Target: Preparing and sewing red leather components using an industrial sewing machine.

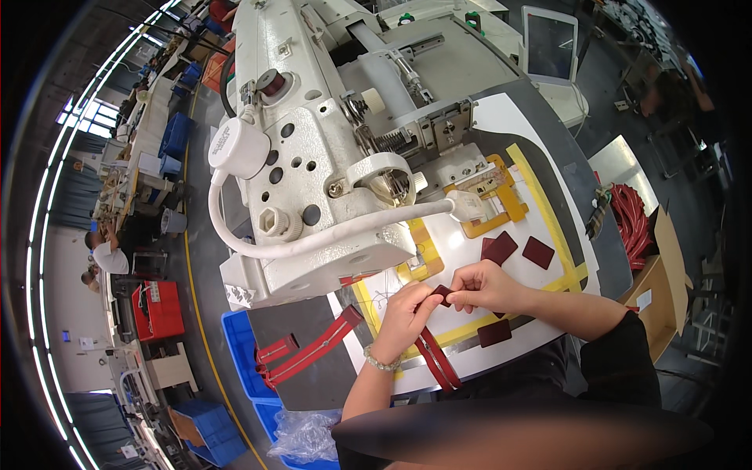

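In front of the sewing machine (317, 157), my left hand (402, 319) and my right hand (487, 288) meet. Between their pinched fingertips is a small dark red patch (443, 294). A red zipper strip (437, 359) runs down from beneath my left hand over the table's near edge; whether it joins the patch is hidden. Several more dark red patches lie around my right hand: one beyond it (500, 248), one farther right (538, 252) and one nearer me (494, 333). Left of my left hand, another red zipper strip (317, 348) rests on the dark tabletop.
Yellow tape (548, 211) borders the white work plate. Yellow clamp frames (513, 205) sit under the machine head, with a white hose (337, 239) curving in front. Blue bins (239, 337) and clear plastic (305, 435) are at the left; a cardboard box (666, 282) and red bundles (629, 215) at the right.
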A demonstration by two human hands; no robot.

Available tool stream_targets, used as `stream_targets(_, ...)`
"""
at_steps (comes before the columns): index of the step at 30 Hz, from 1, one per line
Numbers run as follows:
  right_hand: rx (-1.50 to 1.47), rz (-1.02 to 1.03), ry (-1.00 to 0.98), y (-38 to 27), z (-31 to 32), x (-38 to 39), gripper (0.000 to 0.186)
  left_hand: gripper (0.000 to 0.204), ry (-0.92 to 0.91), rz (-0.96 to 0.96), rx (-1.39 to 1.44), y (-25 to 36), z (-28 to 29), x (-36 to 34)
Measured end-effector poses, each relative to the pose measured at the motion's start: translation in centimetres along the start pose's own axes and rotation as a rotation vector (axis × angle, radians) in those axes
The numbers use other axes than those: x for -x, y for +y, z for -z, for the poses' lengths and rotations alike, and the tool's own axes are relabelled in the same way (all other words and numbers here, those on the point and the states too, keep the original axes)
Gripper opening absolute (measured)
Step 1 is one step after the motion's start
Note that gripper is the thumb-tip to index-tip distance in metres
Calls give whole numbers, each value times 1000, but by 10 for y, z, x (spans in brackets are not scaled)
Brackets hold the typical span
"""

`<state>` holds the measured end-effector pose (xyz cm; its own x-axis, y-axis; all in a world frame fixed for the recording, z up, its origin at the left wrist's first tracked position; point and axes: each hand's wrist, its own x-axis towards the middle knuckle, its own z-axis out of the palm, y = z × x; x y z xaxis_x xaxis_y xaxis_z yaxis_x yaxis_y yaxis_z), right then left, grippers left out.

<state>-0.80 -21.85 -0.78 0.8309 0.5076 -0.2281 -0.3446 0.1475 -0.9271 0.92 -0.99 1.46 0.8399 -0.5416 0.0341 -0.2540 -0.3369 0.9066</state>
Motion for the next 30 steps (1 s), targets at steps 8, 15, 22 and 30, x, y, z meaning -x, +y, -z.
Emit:
stream_targets(8,6,-17,-9,1,-1,-1,13,15,59,-28,-8,-5,-3,1)
stream_targets(15,-10,-12,1,-1,-2,-1,12,22,79,-19,-57,-3,-5,0)
stream_targets(22,14,-16,-16,-8,0,-2,14,23,73,-85,-92,3,-2,-2)
stream_targets(30,296,118,18,-15,-1,0,13,23,-6,-202,-217,-5,10,-1)
